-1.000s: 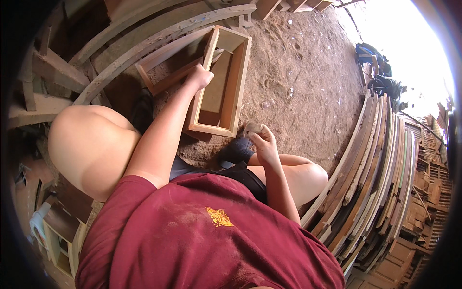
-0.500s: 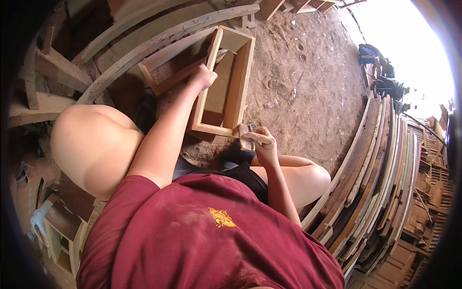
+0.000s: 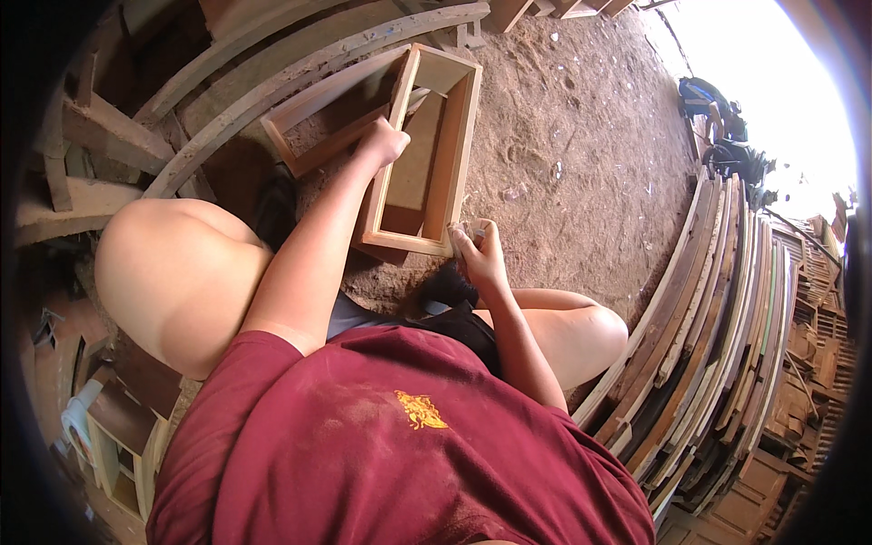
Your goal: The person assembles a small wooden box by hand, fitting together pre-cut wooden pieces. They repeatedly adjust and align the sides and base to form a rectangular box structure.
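Observation:
A wooden drawer (image 3: 462, 136), an open box of light wood, stands tilted in front of me with its long sides running away. My left hand (image 3: 383, 143) is closed round the upper edge of its left side. At the near right corner, my right hand (image 3: 481, 250) pinches a small flat brown pad, which looks like sandpaper (image 3: 459, 234), against the outer side of the drawer. My fingers cover most of the pad. Behind the drawer, on the left, lies a second wooden box (image 3: 309, 136), partly hidden by my left forearm.
Long boards (image 3: 699, 309) are stacked along the right. Curved wooden beams (image 3: 300, 77) and frames crowd the left and far left. Sandy, dusty ground (image 3: 563, 163) stretches beyond the drawer. A dark vehicle-like object (image 3: 713, 113) stands at the far right, by bright light.
My right hand has moved a little up and left, turning so that the pad now lies by the drawer's right side, largely hidden by the fingers. My left hand keeps its hold.

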Tool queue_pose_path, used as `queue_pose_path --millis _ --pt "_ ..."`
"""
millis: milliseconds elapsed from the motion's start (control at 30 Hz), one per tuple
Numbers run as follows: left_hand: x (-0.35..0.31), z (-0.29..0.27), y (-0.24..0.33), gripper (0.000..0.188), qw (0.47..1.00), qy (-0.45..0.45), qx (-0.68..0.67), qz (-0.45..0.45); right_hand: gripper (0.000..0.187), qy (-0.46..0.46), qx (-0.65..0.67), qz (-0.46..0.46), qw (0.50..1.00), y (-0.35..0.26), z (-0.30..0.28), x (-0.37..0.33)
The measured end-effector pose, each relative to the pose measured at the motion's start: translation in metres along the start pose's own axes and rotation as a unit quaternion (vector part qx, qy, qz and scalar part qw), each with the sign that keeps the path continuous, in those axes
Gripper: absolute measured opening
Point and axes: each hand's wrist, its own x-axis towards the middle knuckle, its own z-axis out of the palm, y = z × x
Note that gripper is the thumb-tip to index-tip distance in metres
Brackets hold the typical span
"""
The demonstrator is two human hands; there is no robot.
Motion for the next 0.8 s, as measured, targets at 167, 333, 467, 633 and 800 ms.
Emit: queue_pose_path --millis 167,333,467,633,800 --pt "0.005 -0.002 0.0 0.038 0.998 -0.051 0.031 -0.025 0.023 -0.019 -0.058 -0.063 0.996 0.022 -0.008 -0.009" --pt "0.004 -0.007 -0.001 0.042 0.998 -0.039 0.023 -0.039 0.033 -0.004 -0.146 0.024 0.989 -0.012 -0.003 -0.023" --pt "0.003 -0.012 0.009 0.029 0.996 -0.086 -0.01 -0.033 0.03 0.041 -0.163 -0.093 0.981 0.014 -0.002 -0.006" --pt "-0.004 -0.01 0.011 0.023 0.999 -0.041 -0.027 -0.016 0.025 0.058 -0.139 -0.098 0.984 0.008 0.004 -0.023" --pt "-0.005 -0.01 0.01 0.021 0.995 -0.082 -0.045 -0.018 0.022 0.051 -0.169 -0.079 0.981 0.002 0.002 -0.019"
